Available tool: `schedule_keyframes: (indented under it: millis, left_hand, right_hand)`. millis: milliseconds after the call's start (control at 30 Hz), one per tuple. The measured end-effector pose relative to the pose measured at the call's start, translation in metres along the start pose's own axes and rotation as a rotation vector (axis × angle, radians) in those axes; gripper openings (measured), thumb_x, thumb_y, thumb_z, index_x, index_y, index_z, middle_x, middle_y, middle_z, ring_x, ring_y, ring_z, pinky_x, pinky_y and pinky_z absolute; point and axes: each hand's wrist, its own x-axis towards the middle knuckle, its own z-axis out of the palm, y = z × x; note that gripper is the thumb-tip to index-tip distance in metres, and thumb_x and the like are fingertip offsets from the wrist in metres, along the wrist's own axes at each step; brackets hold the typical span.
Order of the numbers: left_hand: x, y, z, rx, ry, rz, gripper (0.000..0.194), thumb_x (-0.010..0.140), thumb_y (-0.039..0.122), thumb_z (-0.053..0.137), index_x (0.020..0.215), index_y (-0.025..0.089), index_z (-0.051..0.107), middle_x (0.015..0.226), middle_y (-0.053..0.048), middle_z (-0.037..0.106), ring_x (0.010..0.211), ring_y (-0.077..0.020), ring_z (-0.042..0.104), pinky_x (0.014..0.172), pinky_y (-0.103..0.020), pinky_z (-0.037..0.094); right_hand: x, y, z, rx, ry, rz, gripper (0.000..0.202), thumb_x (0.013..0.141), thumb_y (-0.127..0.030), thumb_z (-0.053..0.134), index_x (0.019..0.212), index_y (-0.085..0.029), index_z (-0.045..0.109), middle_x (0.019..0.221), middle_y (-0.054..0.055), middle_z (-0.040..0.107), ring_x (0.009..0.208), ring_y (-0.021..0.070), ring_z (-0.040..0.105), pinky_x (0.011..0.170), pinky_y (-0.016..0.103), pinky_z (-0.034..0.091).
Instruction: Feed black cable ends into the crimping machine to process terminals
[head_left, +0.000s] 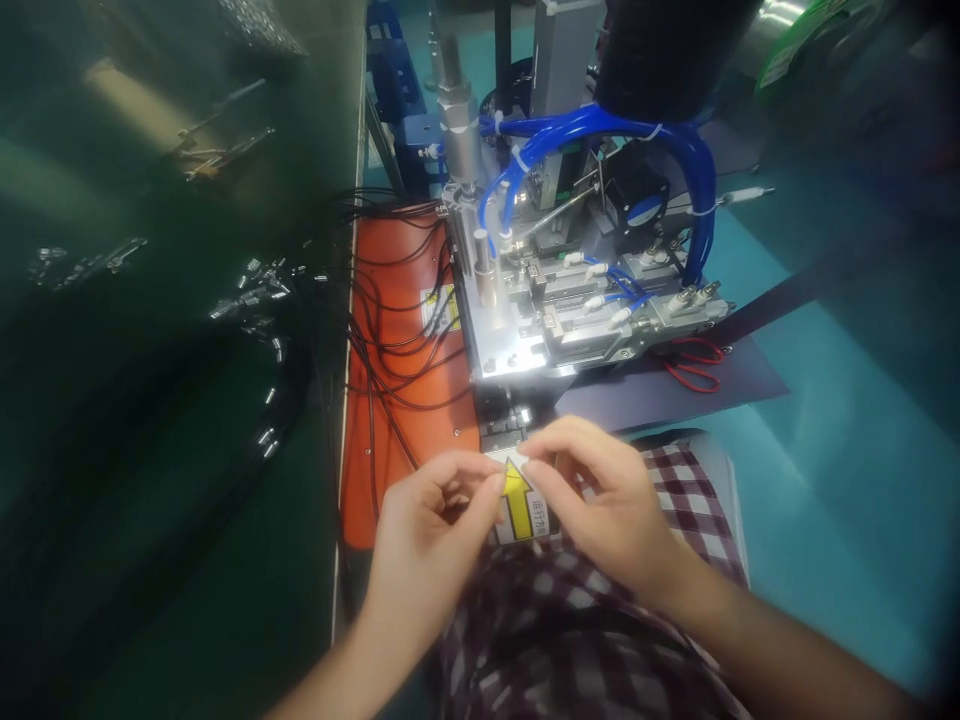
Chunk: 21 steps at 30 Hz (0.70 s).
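My left hand (442,510) is closed in a pinch, thumb against index finger, just left of a yellow arrow label (519,512). Facing it, my right hand (600,490) also pinches, its fingertips close to the arrow's head. Whatever small thing lies between the fingertips is too small to make out. The label, with dark characters at its right side, sits on a pale surface below the fingertips. Beyond the hands stands a metal machine (585,310) with cylinders and blue air tubes (592,125).
An orange panel (401,400) crossed by black cables (375,360) lies to the left. Further left, a dark green surface (187,560) holds bundles of wire ends (255,290). Red cord (694,365) hangs by the machine's right side. Checkered cloth (547,640) covers the lap.
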Motion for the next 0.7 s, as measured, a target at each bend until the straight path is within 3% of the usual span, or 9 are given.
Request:
schedule_keyframes:
  millis: [167,367,467,600,700]
  left_hand:
    - [-0.001,0.0,0.0,0.006,-0.008,-0.002,0.012,0.078,0.029,0.066,0.082,0.018,0.068,0.065,0.001,0.066,0.059,-0.0123,0.061,0.054,-0.019,0.048]
    - [-0.001,0.001,0.0,-0.009,-0.021,0.0,0.013,0.078,0.03,0.066,0.081,0.018,0.067,0.063,0.001,0.065,0.058,-0.0121,0.06,0.053,-0.019,0.047]
    - [0.0,0.0,0.0,-0.017,-0.023,-0.008,0.013,0.078,0.031,0.067,0.081,0.018,0.067,0.065,0.001,0.066,0.058,-0.0121,0.06,0.053,-0.019,0.047]
    - [0.0,-0.001,0.0,-0.027,-0.032,-0.005,0.013,0.078,0.03,0.067,0.082,0.018,0.067,0.068,0.0,0.067,0.06,-0.0123,0.061,0.055,-0.019,0.048]
    - [-0.001,0.0,0.0,-0.027,-0.034,-0.002,0.014,0.079,0.031,0.067,0.083,0.018,0.067,0.069,-0.001,0.068,0.061,-0.0127,0.062,0.055,-0.02,0.049]
  right_hand:
    - [0.003,0.007,-0.007,0.039,-0.093,-0.145,0.023,0.09,-0.005,0.051,0.104,-0.017,0.066,0.091,0.007,0.062,0.079,0.0154,0.062,0.068,0.028,0.051]
    - [0.004,0.008,-0.008,-0.05,-0.09,-0.227,0.021,0.089,-0.005,0.054,0.1,-0.014,0.068,0.088,0.008,0.061,0.074,0.0148,0.062,0.065,0.027,0.051]
    - [0.001,0.007,-0.007,-0.043,-0.071,-0.216,0.019,0.088,-0.004,0.056,0.098,-0.014,0.068,0.087,0.007,0.063,0.074,0.0143,0.061,0.065,0.027,0.051]
    - [-0.003,0.007,-0.003,0.031,-0.031,-0.104,0.017,0.087,-0.006,0.059,0.096,-0.016,0.068,0.086,0.006,0.063,0.065,0.0118,0.059,0.051,0.022,0.047]
    - [-0.006,0.008,-0.001,0.043,-0.016,-0.091,0.017,0.086,-0.006,0.059,0.096,-0.017,0.068,0.085,0.006,0.064,0.067,0.0133,0.06,0.048,0.022,0.046]
